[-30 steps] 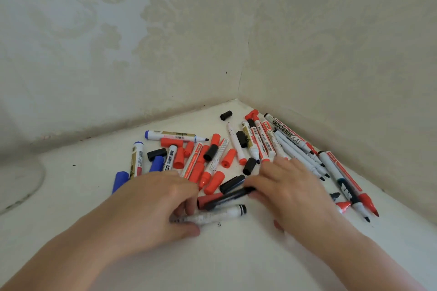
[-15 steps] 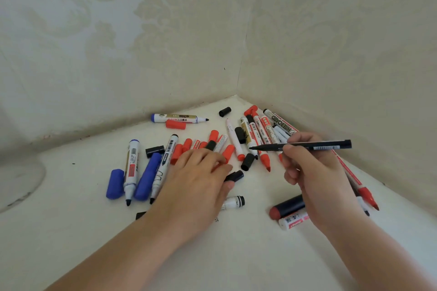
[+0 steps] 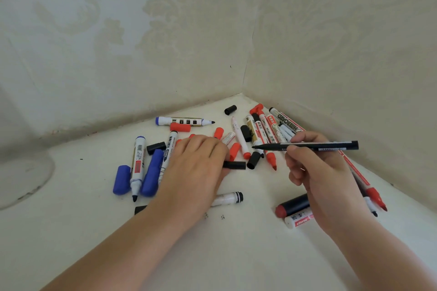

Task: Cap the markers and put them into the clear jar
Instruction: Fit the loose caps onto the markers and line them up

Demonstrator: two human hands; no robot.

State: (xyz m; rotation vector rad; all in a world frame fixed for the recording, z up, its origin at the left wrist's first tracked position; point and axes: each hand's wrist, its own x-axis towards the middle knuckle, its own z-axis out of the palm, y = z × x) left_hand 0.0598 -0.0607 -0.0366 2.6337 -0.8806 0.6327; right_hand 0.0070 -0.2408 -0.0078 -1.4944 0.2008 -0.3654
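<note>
Step now: find the thin black cap [image 3: 234, 165] and push it onto the thin black pen [image 3: 307, 145].
How to do it well: turn the cap so its hole faces the pen's bare tip, line the two up straight, then push until it feels snug (a crooked push could bend the tip).
Right hand [image 3: 324, 172]: it pinches the thin black pen with thumb and fingers, up off the worktop [image 3: 236, 255], with the tip pointing to 9 o'clock.
Left hand [image 3: 196, 168]: it lies palm down on the pile, fingers loosely bent; the thin black cap pokes out at its 3 o'clock side, touching the fingers. I cannot tell if they pinch it yet.
Marker pile [image 3: 260, 132]: red, blue and black markers lie mixed with loose caps, mostly at 12 o'clock from the hands, in the corner by the walls.
Clear jar: I cannot pick it out for sure; a round clear shape [image 3: 21, 179] sits far off at 9 o'clock.
Task so far: lots of markers are bare, so it looks like early days.
</note>
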